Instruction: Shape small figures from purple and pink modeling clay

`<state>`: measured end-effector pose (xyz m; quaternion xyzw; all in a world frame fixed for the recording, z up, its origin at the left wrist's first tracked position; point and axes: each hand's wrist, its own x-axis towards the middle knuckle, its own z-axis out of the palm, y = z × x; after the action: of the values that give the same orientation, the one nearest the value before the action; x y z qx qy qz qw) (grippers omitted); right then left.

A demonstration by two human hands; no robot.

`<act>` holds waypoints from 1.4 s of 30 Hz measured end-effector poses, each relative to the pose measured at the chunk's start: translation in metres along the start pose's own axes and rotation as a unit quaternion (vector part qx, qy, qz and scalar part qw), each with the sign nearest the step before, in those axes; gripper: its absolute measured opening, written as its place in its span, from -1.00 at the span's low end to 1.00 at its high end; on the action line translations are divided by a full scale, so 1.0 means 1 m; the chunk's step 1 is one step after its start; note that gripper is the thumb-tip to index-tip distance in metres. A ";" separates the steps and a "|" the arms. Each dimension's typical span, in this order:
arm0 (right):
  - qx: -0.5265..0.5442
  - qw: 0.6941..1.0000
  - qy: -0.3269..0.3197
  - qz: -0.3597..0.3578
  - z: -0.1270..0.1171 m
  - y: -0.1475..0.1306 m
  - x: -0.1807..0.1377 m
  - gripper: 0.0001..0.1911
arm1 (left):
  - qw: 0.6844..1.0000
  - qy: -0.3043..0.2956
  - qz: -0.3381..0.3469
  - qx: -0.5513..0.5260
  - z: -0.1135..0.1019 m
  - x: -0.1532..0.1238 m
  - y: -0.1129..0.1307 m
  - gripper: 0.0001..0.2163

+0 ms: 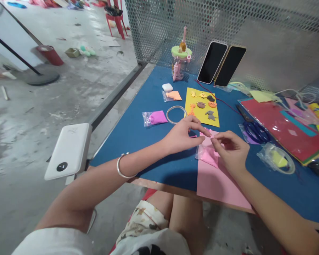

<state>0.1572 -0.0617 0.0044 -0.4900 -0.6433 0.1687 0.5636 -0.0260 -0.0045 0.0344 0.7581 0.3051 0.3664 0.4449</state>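
Observation:
My left hand [183, 136] and my right hand [231, 150] meet over a pink paper sheet [218, 180] near the front edge of the blue table [138, 134]. Both pinch a small lump of light pink clay [207, 140], fingers closed on it. A clear bag of pink clay [206, 154] lies under my hands on the sheet. A yellow sheet [202, 106] just beyond carries several small clay animals. A silver bangle is on my left wrist.
A bag of purple clay [154, 118], an orange clay bag [172, 95], a tape ring [176, 114] and an earbud case [167, 87] lie left. Two phones [221, 64] lean on the mesh wall beside a decorated jar [180, 60]. Scissors [255, 131] and coloured sheets [284, 129] lie right. A power bank [69, 150] sits at the left.

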 end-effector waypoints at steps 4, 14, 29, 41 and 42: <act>0.007 1.000 0.008 0.011 0.000 0.002 0.000 -0.91 | 1.000 -0.009 -0.014 -0.018 0.000 -0.001 0.001 -0.81; 0.001 1.000 0.009 0.026 0.000 0.000 0.001 -0.90 | 0.999 -0.017 -0.033 -0.032 0.000 -0.001 0.002 -0.77; 0.004 1.000 0.016 0.022 -0.001 0.003 0.001 -0.91 | 0.999 -0.016 -0.025 -0.022 0.001 -0.001 0.001 -0.78; 0.159 0.968 0.028 0.192 0.011 0.001 -0.006 -0.88 | 0.957 -0.108 0.025 0.267 0.000 -0.006 -0.010 -0.87; 0.173 0.962 0.019 0.210 0.013 0.001 -0.007 -0.87 | 0.956 -0.126 0.022 0.264 0.002 -0.007 -0.012 -0.87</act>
<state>0.1450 -0.0627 -0.0041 -0.5119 -0.4762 0.3823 0.6042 -0.0297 -0.0060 0.0214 0.8950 0.3158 0.1840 0.2559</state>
